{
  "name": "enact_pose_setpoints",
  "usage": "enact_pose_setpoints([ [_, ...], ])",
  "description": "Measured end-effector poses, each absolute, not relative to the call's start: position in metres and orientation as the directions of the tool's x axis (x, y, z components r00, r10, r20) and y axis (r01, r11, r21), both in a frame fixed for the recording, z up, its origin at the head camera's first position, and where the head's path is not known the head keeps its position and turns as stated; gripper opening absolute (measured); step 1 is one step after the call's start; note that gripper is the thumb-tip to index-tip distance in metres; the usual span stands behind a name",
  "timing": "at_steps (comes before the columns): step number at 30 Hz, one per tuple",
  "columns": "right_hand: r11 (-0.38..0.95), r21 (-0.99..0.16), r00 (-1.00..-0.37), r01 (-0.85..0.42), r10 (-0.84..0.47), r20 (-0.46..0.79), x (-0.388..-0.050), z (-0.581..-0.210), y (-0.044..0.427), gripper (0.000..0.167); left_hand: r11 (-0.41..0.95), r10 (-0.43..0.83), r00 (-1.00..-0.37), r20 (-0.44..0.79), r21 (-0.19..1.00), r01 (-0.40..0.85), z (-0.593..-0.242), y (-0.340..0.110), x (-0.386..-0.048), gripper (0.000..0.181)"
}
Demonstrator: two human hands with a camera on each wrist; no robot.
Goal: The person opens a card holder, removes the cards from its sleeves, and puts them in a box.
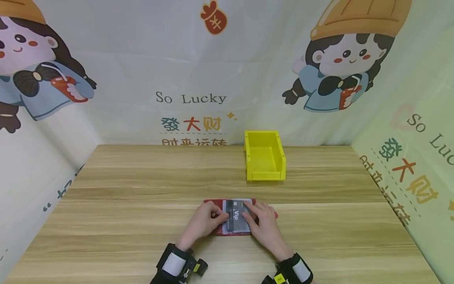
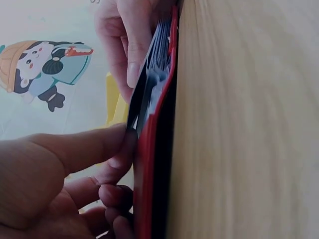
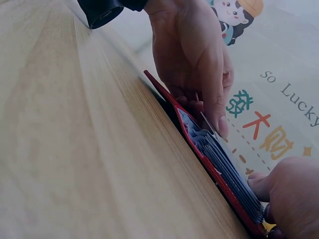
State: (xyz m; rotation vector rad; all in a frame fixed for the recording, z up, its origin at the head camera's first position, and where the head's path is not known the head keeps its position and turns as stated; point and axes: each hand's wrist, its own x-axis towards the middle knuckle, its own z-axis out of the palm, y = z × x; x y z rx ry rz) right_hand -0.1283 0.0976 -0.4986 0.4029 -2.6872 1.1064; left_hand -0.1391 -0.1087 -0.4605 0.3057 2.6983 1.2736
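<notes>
A red card holder (image 1: 218, 230) lies spread on the wooden table, with a stack of clear sleeves (image 3: 227, 167) inside. On top of the stack is a grey card (image 1: 235, 223) marked "Vip"; whether it sits fully inside a sleeve I cannot tell. My left hand (image 1: 205, 221) pinches the card's left edge between thumb and index finger, and that edge stands slightly raised from the stack in the left wrist view. With the thumb on the card, my right hand (image 1: 265, 225) grips the holder's right side; some of its fingers are hidden. A pink tab (image 1: 276, 215) shows beside it.
A yellow open-fronted bin (image 1: 266, 175) stands at the back of the table (image 1: 142, 189), right of the middle. Printed cloth walls (image 1: 124, 79) enclose the back and both sides. Each wrist wears a black strap with a camera (image 1: 202, 267).
</notes>
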Motion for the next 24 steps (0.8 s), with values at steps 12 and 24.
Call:
enact_pose_setpoints([
  [12,0.682,-0.663,-0.948,-0.309,-0.166,0.271,-0.128,-0.498,0.097,0.035,0.533,0.276,-0.957,-0.086,0.843,0.078,-0.463,-0.127,-0.146,0.017],
  [24,0.677,-0.669,-0.949,-0.307,-0.162,0.271,-0.128,-0.497,0.097,0.033,0.39,0.303,-0.94,-0.158,0.92,-0.029,-0.469,-0.141,-0.152,0.017],
])
